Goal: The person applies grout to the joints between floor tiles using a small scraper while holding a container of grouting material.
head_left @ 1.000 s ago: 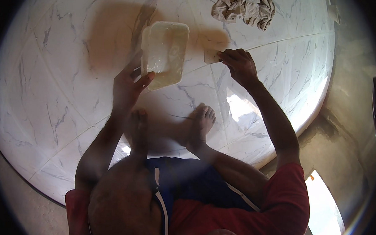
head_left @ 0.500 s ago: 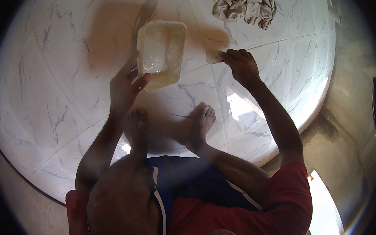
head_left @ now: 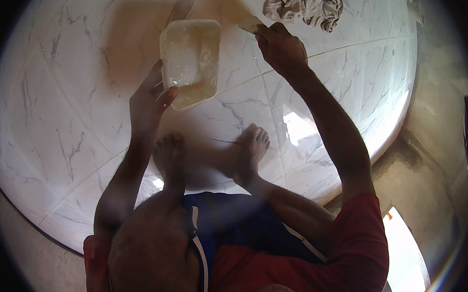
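Note:
A translucent white plastic tub with rounded corners faces up, with wet, cloudy residue shining inside. My left hand grips its left side, thumb over the near left rim and fingers along the outer wall. Beyond the tub's right side, my right hand is closed round the handle of a small flat scraper. Its pale blade points left, toward the tub's far right corner, and is apart from it. My fingers hide most of the scraper's handle.
A crumpled beige cloth lies at the far right on the white marbled tile floor. My bare feet rest on the tiles near me. Rough grey concrete borders the tiles on the right.
My right hand has moved the scraper away from me and slightly left. The tub, in my left hand, has shifted a little left and farther away.

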The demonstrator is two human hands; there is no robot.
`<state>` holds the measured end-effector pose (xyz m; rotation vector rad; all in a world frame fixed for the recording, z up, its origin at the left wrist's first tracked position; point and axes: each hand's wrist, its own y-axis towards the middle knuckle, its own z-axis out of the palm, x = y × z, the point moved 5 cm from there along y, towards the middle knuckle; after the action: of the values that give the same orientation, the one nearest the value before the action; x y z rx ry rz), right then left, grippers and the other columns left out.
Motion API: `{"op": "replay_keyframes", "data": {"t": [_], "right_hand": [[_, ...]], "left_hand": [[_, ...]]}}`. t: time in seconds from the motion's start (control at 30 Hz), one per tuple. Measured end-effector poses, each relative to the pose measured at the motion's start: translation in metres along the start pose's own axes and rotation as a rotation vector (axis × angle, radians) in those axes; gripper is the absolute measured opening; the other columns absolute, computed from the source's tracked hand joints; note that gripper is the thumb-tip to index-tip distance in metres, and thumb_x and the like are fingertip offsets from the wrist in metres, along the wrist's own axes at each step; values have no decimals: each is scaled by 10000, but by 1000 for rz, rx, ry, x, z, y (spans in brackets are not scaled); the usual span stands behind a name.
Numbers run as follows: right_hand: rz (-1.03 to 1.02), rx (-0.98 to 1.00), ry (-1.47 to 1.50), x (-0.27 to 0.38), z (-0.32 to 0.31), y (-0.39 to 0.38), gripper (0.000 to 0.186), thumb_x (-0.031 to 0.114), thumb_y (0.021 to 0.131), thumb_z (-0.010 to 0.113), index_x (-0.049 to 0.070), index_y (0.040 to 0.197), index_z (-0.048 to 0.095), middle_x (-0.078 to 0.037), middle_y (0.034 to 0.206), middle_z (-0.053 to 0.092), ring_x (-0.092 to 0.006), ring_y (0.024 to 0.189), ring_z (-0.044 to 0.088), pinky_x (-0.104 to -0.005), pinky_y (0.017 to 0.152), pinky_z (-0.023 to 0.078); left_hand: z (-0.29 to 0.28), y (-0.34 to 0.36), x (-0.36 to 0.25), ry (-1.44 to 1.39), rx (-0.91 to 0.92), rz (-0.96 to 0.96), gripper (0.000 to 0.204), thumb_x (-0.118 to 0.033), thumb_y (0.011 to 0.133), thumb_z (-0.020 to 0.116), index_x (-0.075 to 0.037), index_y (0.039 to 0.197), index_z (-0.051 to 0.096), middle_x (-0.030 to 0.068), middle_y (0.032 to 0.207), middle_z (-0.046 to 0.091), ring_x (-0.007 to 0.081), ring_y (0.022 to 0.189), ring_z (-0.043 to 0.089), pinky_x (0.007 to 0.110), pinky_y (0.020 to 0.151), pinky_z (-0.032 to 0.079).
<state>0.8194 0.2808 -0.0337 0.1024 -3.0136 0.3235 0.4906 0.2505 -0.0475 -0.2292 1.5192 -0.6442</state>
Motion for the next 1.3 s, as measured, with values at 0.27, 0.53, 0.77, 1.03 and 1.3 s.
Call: {"op": "replay_keyframes", "data": {"t": [0.27, 0.53, 0.77, 1.03, 1.3], "right_hand": [[115, 230, -9, 3, 6, -108, 273, 253, 999, 621, 99, 1224, 633, -175, 1048, 639, -378, 709, 726, -478, 626, 632], [-39, 34, -30, -20, -14, -108, 314, 211, 946, 703, 130, 1247, 673, -61, 1074, 675, -263, 843, 713, -433, 712, 594], [-398, -47, 77, -40, 3, -72, 377, 107, 864, 753, 154, 1236, 715, 11, 1091, 690, -226, 964, 646, -407, 878, 503], [-339, 38, -5, -83, 1, -88, 369, 101, 906, 679, 182, 1265, 707, -1, 1135, 660, -227, 982, 653, -395, 899, 544], [-65, 79, 64, 1, -10, -60, 275, 249, 988, 647, 121, 1231, 646, -124, 992, 625, -321, 757, 722, -460, 653, 624]], "left_hand": [[-3, -3, 3, -27, -47, -129, 739, -164, 864, 812, -78, 1534, 513, 73, 1239, 714, 101, 949, 609, 237, 748, 476], [0, -4, 9, -3, -15, -33, 755, -223, 866, 826, -98, 1540, 511, 70, 1228, 713, 106, 992, 621, 243, 756, 486], [-1, -8, 6, -20, -27, -8, 776, -231, 862, 832, -62, 1541, 497, 59, 1224, 712, 95, 983, 611, 232, 761, 473], [-2, -12, 8, -39, 16, -77, 794, -202, 904, 823, 3, 1560, 425, 143, 1416, 630, 207, 1248, 624, 326, 1034, 494], [7, -12, 10, -68, 37, -62, 795, -197, 907, 824, 12, 1559, 420, 150, 1387, 646, 205, 1230, 633, 325, 1020, 505]]}}
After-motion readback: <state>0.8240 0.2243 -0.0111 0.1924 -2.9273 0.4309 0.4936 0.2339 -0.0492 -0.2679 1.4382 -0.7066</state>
